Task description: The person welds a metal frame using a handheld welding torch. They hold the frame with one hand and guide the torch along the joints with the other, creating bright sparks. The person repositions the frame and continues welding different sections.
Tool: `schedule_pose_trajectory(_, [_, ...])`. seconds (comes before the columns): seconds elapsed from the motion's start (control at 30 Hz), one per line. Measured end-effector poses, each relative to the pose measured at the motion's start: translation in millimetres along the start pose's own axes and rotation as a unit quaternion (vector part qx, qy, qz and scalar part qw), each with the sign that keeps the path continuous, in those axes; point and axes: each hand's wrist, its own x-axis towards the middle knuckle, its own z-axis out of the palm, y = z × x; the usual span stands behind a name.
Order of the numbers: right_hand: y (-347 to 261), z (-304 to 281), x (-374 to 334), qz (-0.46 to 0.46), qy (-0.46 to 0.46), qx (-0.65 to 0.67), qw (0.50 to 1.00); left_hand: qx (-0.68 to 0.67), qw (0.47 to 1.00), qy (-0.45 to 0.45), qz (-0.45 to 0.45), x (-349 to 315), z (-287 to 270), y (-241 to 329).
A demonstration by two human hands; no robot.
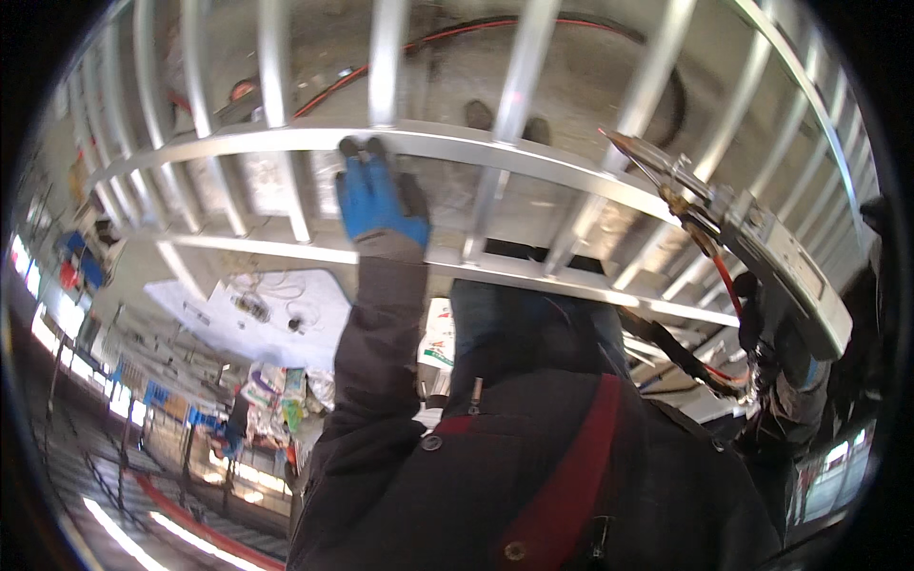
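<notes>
My left hand (381, 195), in a blue glove with dark fingertips, reaches forward to a bare metal frame. Its fingers are stretched out, and their tips rest at the upper rail (457, 145). On the right, a gun-like tool (785, 266) with a boxy grey body and a thin copper-coloured tip, apparently a welding gun, points toward the same rail. The tip shows close above the rail; whether they touch I cannot tell. My right hand (752, 319), dark-gloved and partly hidden, is wrapped round the tool's underside. A red line (725, 273) runs beside it.
The frame's lower rail (533, 278) crosses before my body, with several upright bars between. A red and black hose (457, 34) curves over the floor beyond. At left lie a white sheet (295, 319) with cables on it and a pile of packages (286, 390).
</notes>
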Motion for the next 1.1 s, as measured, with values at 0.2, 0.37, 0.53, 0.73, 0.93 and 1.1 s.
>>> schedule_pose_trajectory(0.2, [13.7,-6.2,-60.0,-0.109,0.104,-0.14,0.979,-0.012,1.0,0.013,-0.014,-2.1,-9.0,13.4])
schedule_pose_trajectory(0.37, [31.1,-46.4,-102.6,-0.063,0.145,-0.12,0.98,-0.047,0.997,0.053,0.041,-24.9,-5.2,68.6])
schedule_pose_trajectory(0.53, [58.4,-117.0,-138.4,-0.037,0.144,-0.111,0.983,-0.076,0.996,0.008,0.037,-78.6,28.7,193.9])
schedule_pose_trajectory(0.73, [65.3,-162.0,-142.8,-0.04,0.079,-0.134,0.987,-0.05,0.997,-0.013,-0.051,-85.4,44.4,251.3])
schedule_pose_trajectory(0.93, [41.2,-129.0,-77.4,0.009,0.039,-0.211,0.977,-0.033,0.999,0.002,-0.031,-80.0,39.0,250.3])
schedule_pose_trajectory(1.1, [18.2,-84.6,-23.4,-0.007,0.032,-0.281,0.959,-0.092,0.995,-0.009,-0.04,-77.8,42.9,242.6])
